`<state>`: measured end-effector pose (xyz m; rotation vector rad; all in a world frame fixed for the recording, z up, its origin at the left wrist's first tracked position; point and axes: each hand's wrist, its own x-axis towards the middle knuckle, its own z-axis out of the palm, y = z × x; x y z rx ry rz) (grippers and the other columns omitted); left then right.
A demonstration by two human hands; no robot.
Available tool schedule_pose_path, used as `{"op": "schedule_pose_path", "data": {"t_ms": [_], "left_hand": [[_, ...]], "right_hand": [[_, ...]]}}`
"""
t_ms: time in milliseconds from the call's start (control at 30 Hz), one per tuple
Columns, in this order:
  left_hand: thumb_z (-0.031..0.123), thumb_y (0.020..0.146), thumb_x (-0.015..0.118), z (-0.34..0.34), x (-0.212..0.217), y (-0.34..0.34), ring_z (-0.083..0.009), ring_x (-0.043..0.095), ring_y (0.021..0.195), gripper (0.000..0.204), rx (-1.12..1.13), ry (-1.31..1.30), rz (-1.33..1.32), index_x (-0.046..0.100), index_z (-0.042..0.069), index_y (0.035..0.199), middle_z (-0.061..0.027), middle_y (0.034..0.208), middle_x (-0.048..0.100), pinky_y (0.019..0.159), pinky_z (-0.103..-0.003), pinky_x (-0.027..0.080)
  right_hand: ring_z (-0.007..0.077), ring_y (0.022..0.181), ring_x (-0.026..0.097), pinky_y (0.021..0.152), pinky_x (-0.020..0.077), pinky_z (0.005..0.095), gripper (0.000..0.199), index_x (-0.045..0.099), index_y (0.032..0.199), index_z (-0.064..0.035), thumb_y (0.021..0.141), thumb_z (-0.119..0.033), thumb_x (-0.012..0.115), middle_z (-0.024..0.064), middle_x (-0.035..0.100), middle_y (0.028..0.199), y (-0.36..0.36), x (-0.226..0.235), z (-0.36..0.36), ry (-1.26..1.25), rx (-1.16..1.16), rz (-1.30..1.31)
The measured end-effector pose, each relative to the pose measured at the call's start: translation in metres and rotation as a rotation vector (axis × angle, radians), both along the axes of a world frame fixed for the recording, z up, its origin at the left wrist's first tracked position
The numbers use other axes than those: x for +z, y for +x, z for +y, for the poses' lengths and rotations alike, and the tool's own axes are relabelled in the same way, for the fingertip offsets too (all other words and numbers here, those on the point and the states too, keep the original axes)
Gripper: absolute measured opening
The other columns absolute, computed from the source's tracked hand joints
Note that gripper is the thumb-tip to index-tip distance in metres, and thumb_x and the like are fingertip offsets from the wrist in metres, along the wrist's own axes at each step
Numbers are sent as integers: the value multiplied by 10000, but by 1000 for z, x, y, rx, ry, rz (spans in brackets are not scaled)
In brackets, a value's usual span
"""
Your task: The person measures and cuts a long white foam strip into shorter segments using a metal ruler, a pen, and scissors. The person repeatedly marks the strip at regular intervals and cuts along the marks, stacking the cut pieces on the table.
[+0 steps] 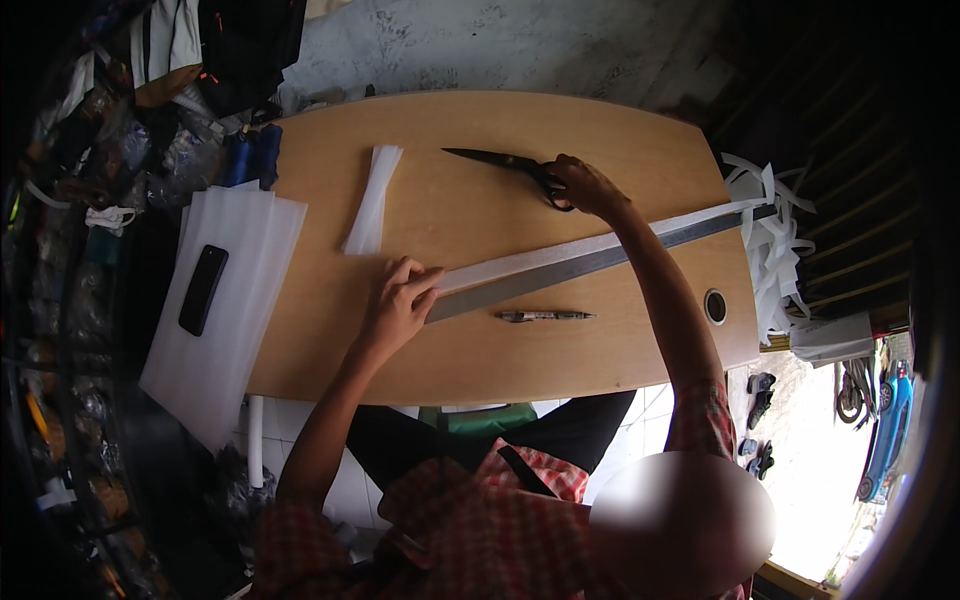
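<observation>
The left hand (398, 300) lies on the wooden surface (480, 180) with its fingers bent, the fingertips pressing down on the near end of a long white strip (560, 255). The strip runs slantwise across the surface toward the far right edge, and a long grey metal ruler (600, 262) lies right alongside it on the near side, the two touching along their length. The left end of the ruler sits just under the left hand's fingers.

The right hand (585, 185) reaches out to the far side of the surface and closes around the handles of black scissors (510, 165). The blades are shut and point left, lying flat on the wood. The right forearm crosses over the strip and ruler.

A pen (545, 316) lies on the surface just nearer than the ruler, apart from both hands. A small stack of cut white strips (373, 200) rests to the left of the scissors, well apart from them. At the left edge of the surface a pile of white sheets (225, 300) hangs partly over the side, and a black phone (202, 290) lies on top of it. A round cable hole (715, 306) sits near the right edge. Off the right end, loose white trimmings (775, 250) are heaped in a tangle
</observation>
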<state>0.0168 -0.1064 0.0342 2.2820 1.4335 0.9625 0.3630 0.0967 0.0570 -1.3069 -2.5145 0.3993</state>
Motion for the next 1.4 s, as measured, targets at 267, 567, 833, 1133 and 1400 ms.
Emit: {"op": "schedule_pose_path", "data": {"t_ms": [267,567,833,1133,1400], "left_hand": [[-63,867,685,-12,7,-22,-298,607,986,357,-29,-69,31,752,57,1196,-106,1036,633,865,-422,515],[-45,902,669,-7,20,-61,-276,645,968,307,-122,-298,-24,753,47,1183,-112,1054,652,861,-368,515],[-32,892,677,-5,25,-74,-259,652,910,301,-128,-399,-20,757,56,1170,-96,1003,649,819,-375,513],[-39,903,667,-10,28,-81,-241,659,907,261,-92,-439,-8,739,26,1145,-99,1019,637,811,-343,529],[-121,837,601,-18,47,-59,-318,645,1050,383,-134,-315,178,716,30,1169,-102,1106,629,895,-418,527]], "right_hand": [[323,1040,642,912,535,431,171,733,1030,-52,859,-52,722,131,653,1044,-8,7,-33,494,-59,45],[264,1119,579,913,478,408,365,721,1116,-126,756,-115,784,39,628,1146,-80,-18,-167,223,117,95],[266,1134,574,937,462,422,460,713,1143,-137,694,-118,813,28,639,1154,-87,-15,-176,203,123,141],[279,1156,577,993,465,415,368,713,1124,-74,759,-61,764,47,657,1194,-89,-13,-184,183,152,162],[282,1161,581,1025,465,414,377,716,1125,-55,751,-21,748,57,659,1215,-89,-11,-186,180,164,167]]}}
